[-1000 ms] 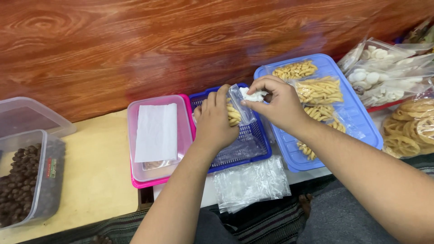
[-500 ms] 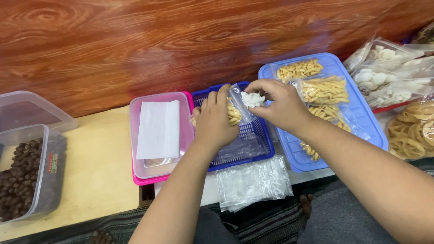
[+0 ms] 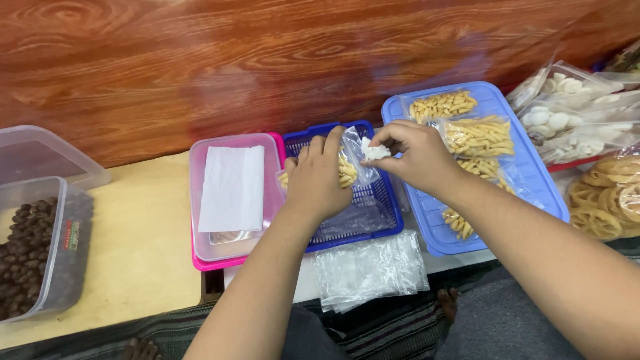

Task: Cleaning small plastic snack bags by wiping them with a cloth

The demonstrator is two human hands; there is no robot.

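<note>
Both hands meet above the dark blue plastic mesh basket: left hand grips a small clear snack-filled bag, right hand pinches a small white packet at its mouth.

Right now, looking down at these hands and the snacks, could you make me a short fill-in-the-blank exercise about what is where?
1. The left hand holds a small clear bag of yellow snacks above the dark ____ basket.
2. The right hand pinches a small ____ piece at the bag's mouth.
3. A white sheet lies on the ____ tub.
4. The clear box at far left holds dark ____ balls.

Missing words: blue; white; pink; brown
</note>
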